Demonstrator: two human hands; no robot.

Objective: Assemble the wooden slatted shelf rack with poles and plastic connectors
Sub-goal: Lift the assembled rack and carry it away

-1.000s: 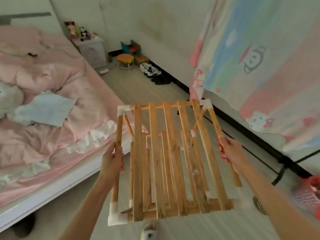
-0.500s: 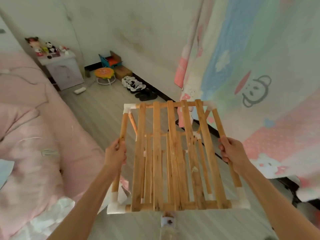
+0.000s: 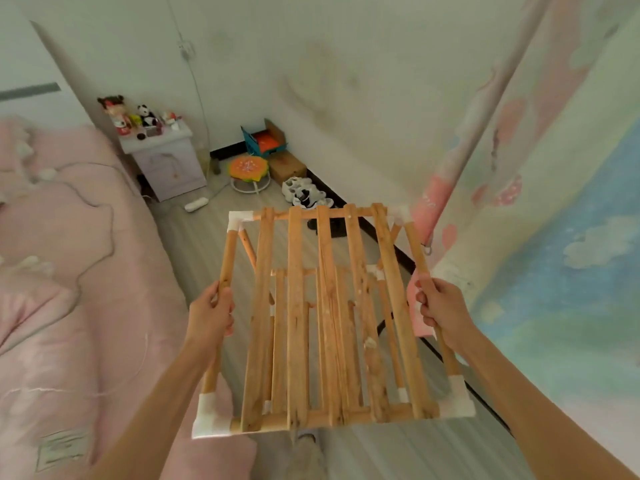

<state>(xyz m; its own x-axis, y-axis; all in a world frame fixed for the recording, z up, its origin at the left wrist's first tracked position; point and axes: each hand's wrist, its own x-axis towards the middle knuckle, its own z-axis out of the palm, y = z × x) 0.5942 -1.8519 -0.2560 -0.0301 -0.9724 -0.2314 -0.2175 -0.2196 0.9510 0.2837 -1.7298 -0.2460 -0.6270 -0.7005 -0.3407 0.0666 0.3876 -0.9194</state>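
A: Where is the rack (image 3: 329,323) now?

B: In the air, between the bed (image 3: 69,289) and the curtain (image 3: 536,202), above the floor (image 3: 194,244). It touches nothing except the hands, as far as I can see.

A: And the grip?

B: Left hand (image 3: 211,315) has its fingers curled round the left pole (image 3: 227,261), approx. at the middle. Right hand (image 3: 440,311) is wrapped the same way round the right pole (image 3: 417,251). Both closed fully on the wood, nothing else in them.

A: How will it handle, you think?

B: Light, I judge; thin slats (image 3: 298,306) and thin poles. Stiff enough to carry as one piece, but the white corner joints (image 3: 239,220) are only pushed on, prob. they can slip out if it is twisted. So hold by the poles, not by the slats, and both sides together.

A: Which way does it point?

B: Top shelf faces up toward the camera, tilted a bit. Slats and side poles run away from the person, so the long axis goes front to back, far end toward the shoes (image 3: 304,195) by the wall. A lower shelf (image 3: 294,275) shows through the gaps; legs are below, mostly hidden.
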